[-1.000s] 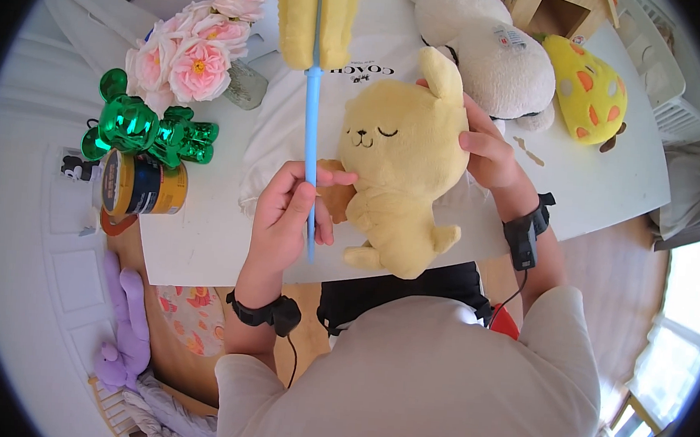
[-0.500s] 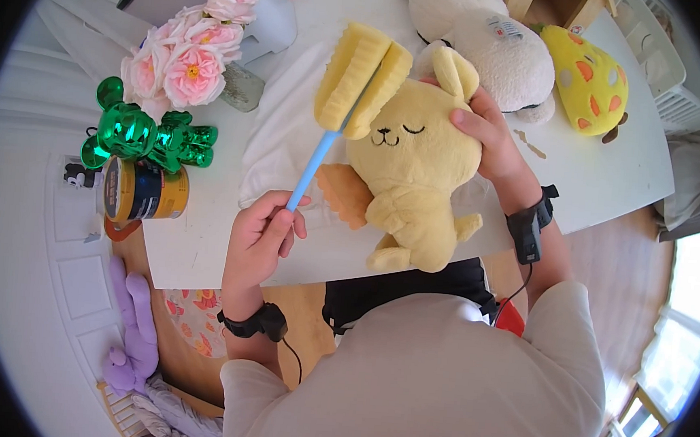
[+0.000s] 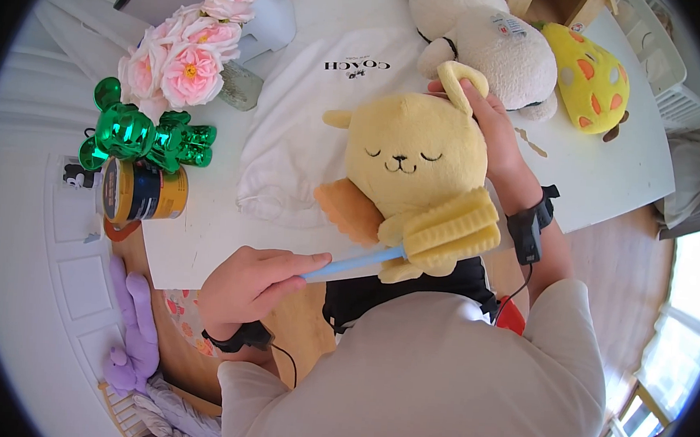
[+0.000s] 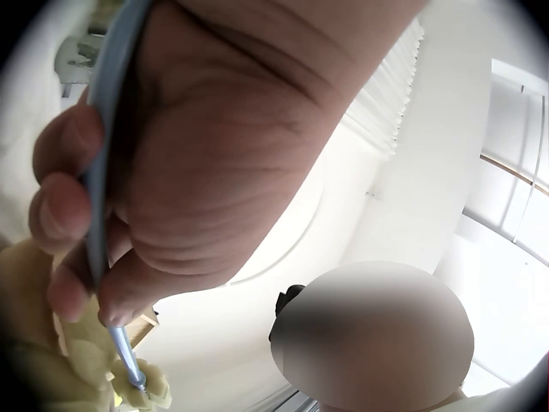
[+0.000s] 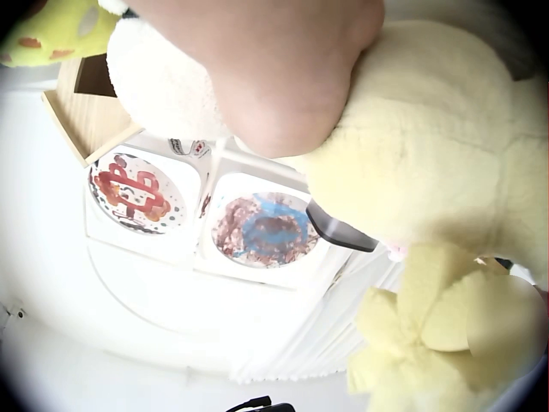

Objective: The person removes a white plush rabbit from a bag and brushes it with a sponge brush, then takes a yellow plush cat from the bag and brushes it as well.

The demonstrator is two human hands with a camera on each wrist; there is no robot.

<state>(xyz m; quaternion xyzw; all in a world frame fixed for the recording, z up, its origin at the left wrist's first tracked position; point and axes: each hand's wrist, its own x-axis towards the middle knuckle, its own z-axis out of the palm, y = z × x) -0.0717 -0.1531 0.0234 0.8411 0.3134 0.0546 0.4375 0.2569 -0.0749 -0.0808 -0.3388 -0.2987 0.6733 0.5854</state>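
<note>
My left hand (image 3: 248,288) grips the blue handle (image 3: 355,262) of a duster; in the left wrist view the fingers curl round that handle (image 4: 99,172). The duster's fluffy yellow head (image 3: 453,232) lies across the lower body of a pale yellow plush dog (image 3: 412,150). My right hand (image 3: 492,131) holds the plush by its ear and the side of its head, its face turned up. Close to the right wrist camera are the plush (image 5: 420,129) and the duster head (image 5: 429,335). An orange-brown piece (image 3: 349,209) sticks out beside the plush.
A white cloth (image 3: 291,125) with COACH lettering lies on the white table (image 3: 194,248). Pink roses (image 3: 190,69), a shiny green bear figure (image 3: 129,132) and a yellow tub (image 3: 153,192) stand left. White plush (image 3: 507,59) and yellow spotted plush (image 3: 587,81) lie at the back right.
The duster head has swung down and right, from beside the plush's face onto its lower body. My left hand has moved lower and turned. The plush's face has turned toward the head view.
</note>
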